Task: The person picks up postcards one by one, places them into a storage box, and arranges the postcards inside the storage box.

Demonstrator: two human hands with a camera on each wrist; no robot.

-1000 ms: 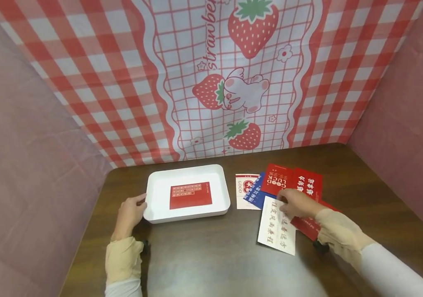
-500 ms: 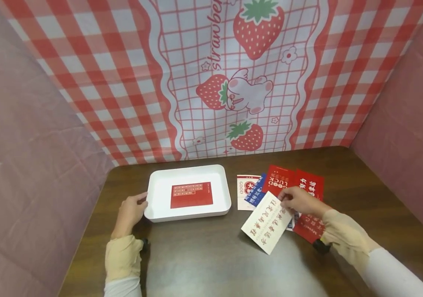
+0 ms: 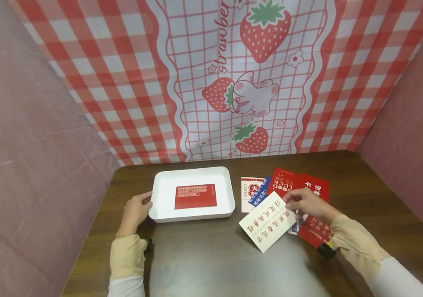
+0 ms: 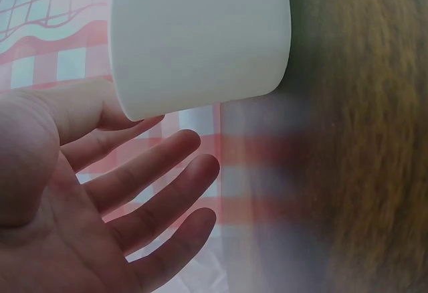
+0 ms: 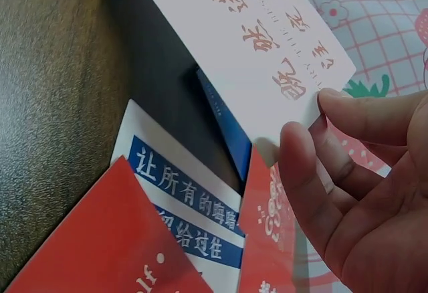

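My right hand (image 3: pixel 313 205) pinches a cream card (image 3: pixel 265 222) with dark handwritten-style characters by one corner, between thumb and fingers. The card is tilted, its other end reaching toward the tray, above the spread cards in the right wrist view. At the left, my left hand (image 3: pixel 134 213) holds the near-left edge of a white tray (image 3: pixel 196 216); thumb and index finger meet at the rim in the left wrist view, the other fingers loosely extended. A red card (image 3: pixel 196 202) with a printed grid lies in the tray.
Right of the tray lie overlapping cards: a white-and-red GOOD card (image 3: pixel 249 192), a blue card (image 3: pixel 259 194), a red GOOD LUCK card (image 3: pixel 283 180), a blue-and-white striped card (image 5: pixel 200 219), and more red cards (image 3: pixel 314 233). A checked strawberry cloth (image 3: pixel 233 82) hangs behind the table.
My right hand has lifted the cream card off the pile and turned it, swinging its free end leftward and uncovering the striped card. My left hand stays at the tray.
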